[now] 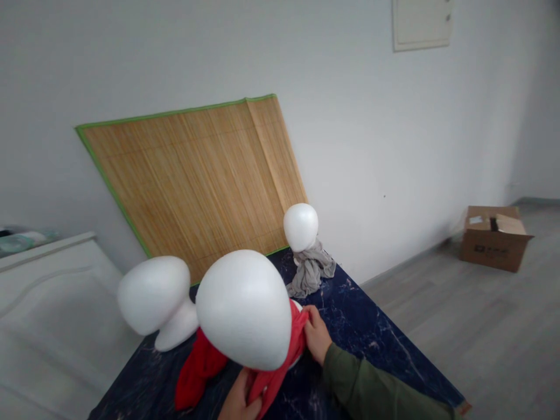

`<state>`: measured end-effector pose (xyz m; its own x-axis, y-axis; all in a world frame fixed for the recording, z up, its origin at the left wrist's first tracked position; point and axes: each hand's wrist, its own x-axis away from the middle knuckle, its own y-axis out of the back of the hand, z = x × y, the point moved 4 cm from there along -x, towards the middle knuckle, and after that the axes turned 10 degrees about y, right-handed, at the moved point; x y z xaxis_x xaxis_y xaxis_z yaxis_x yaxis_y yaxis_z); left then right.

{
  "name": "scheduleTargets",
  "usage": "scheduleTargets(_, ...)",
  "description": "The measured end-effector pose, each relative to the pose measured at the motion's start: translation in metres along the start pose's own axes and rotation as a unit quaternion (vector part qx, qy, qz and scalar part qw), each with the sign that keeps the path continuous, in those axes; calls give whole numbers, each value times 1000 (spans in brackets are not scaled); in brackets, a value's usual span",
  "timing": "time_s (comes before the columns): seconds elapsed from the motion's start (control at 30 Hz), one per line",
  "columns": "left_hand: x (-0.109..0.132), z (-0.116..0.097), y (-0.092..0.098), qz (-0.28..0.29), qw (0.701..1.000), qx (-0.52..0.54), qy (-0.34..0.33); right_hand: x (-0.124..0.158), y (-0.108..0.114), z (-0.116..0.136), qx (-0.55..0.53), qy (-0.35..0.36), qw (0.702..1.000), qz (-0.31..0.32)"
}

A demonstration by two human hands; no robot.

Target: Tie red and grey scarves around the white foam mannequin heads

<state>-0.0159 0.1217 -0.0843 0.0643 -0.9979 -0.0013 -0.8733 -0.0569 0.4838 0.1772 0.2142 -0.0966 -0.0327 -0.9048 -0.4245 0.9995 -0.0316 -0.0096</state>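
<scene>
A white foam mannequin head (245,306) stands close to me on the dark blue marbled table (371,332), with a red scarf (196,367) wrapped round its neck. My right hand (315,335), in an olive green sleeve, pinches the red cloth at the neck's right side. At the bottom edge my left hand (238,399) grips the scarf's hanging end. A bare foam head (153,294) stands to the left. Farther back, another foam head (300,226) wears a grey scarf (310,269).
A bamboo mat (192,181) with green trim leans on the white wall behind the table. A white cabinet (48,315) stands at the left. A cardboard box (494,236) sits on the grey floor at the right.
</scene>
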Motion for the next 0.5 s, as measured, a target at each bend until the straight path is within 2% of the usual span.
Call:
scheduleTargets(0.07,-16,-20,-22,31,999,23,-19,-14,21,-5,-30,8,997,-75)
scheduleTargets(0.17,-47,-45,-58,57,995,68,-48,-34,59,-20,-5,-8,986,-164)
scheduleTargets(0.27,-73,-54,-91,70,989,104,-85,-48,96,-38,43,-43,969,-238)
scheduleTargets(0.33,-80,-55,-104,38,992,81,-88,-52,116,-49,76,-63,955,-280)
scheduleTargets(0.4,-73,-63,-106,-15,995,30,-97,-55,128,-56,100,-77,943,-308)
scheduleTargets(0.47,-49,-86,-99,-48,990,-10,-133,-57,131,-62,113,-83,936,-321)
scheduleTargets(0.5,-31,-102,-92,-47,986,-15,-162,-58,130,-64,118,-83,935,-325)
